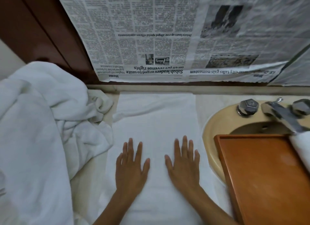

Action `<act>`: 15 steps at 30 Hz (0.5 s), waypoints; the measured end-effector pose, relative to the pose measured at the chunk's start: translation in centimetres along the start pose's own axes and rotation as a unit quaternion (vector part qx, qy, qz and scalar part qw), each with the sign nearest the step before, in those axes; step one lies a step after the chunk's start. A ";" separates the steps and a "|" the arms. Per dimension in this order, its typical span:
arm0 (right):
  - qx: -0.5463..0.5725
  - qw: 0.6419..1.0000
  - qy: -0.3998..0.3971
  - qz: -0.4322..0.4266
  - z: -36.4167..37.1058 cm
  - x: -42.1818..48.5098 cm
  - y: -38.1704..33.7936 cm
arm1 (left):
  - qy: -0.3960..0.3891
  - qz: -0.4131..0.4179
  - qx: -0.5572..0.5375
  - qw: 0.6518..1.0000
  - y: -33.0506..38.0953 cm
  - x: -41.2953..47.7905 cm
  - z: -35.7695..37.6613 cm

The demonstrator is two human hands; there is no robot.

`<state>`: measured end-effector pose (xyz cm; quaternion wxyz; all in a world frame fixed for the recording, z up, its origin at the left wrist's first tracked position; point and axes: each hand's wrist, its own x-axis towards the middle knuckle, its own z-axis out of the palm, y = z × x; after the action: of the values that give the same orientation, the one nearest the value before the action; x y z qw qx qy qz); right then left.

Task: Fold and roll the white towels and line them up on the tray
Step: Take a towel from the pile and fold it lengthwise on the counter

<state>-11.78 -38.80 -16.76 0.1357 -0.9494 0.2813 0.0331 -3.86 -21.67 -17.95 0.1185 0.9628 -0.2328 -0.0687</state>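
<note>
Your two forearms come in from the bottom edge, and both of your hands lie flat, palms down, on the white towel [156, 120] spread in front of you. Your left hand [131, 164] has its fingers straight and slightly fanned, gripping nothing, only pressing on the cloth. Your right hand [183, 164] lies the same way just beside it, fingers extended and released, with a strip of towel showing between the two thumbs.

The towel lies as a long strip on the pale counter [201, 99], running from your wrists to the back edge, with a soft crease near its far left corner.

To your left, a crumpled heap of white towels [33, 124] is piled high and touches the left edge of the flat one.

To your right, the wooden tray [261, 174] rests over the near part of the beige sink [216, 124]. A white rolled towel [302, 149] lies along the tray's far right side, partly cut off by the frame edge. Behind the tray are a chrome faucet [283, 114] and a tap knob [248, 107].

Upside-down newspaper [142, 32] covers the wall above the counter.
</note>
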 end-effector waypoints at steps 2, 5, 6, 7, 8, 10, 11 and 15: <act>-0.008 1.000 0.013 0.003 0.7 -4.2 1.9 | 0.007 0.015 0.000 1.000 -1.0 -3.7 0.5; -0.025 0.999 0.023 -0.003 0.7 -7.8 4.3 | 0.005 0.018 0.013 1.000 -2.2 -7.1 0.2; -0.026 1.000 0.015 -0.009 0.6 -8.1 4.6 | 0.000 0.018 0.018 1.000 -2.3 -7.3 0.0; -0.025 1.000 0.007 -0.014 0.5 -8.0 4.6 | -0.004 0.019 0.020 1.000 -2.2 -7.0 -0.1; -0.023 1.000 0.003 -0.015 0.5 -7.7 4.5 | -0.007 0.020 0.021 1.000 -2.1 -6.4 -0.2; -0.018 1.000 0.004 -0.015 0.3 -5.9 3.9 | -0.009 0.019 0.023 1.000 -1.7 -3.8 -0.3; -0.018 1.000 0.006 -0.015 0.1 -4.6 3.6 | -0.010 0.013 0.025 1.000 -1.6 -2.2 -0.4; -0.006 1.000 -0.018 0.000 -1.2 1.1 2.1 | -0.058 -0.022 0.021 0.998 -1.2 4.4 -1.9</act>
<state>-11.99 -41.40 -16.25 0.1354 -0.9495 0.2785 0.0512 0.87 -22.32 -16.77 0.0830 0.9644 -0.2191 -0.1227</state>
